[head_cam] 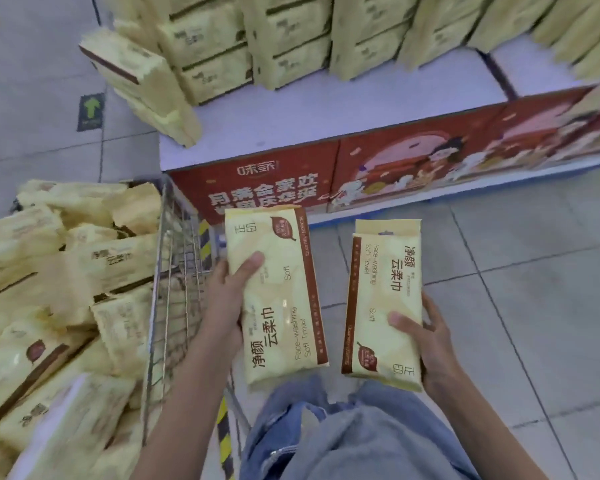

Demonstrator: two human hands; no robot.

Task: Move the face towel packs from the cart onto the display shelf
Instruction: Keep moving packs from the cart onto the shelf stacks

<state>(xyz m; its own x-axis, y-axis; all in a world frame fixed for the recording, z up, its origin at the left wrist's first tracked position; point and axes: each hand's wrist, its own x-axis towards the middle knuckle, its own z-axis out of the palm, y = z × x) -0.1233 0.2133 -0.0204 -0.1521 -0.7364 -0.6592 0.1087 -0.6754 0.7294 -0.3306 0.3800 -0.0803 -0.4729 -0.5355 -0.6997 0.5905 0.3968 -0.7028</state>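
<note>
We grip left pack (274, 292) in left hand (229, 296), right pack (381, 306) in right hand (426, 337); long axes point ahead at display shelf (326, 109), left looks nearer.

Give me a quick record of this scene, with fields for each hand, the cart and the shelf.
left hand: grips the left pack, thumb on its printed face
right hand: grips the right pack, thumb on its printed face
cart: at the person's left, piled with loose packs
display shelf: ahead, stacked packs at the back, front strip bare
progress: both held packs are over the tiled floor, not yet on the shelf
</note>
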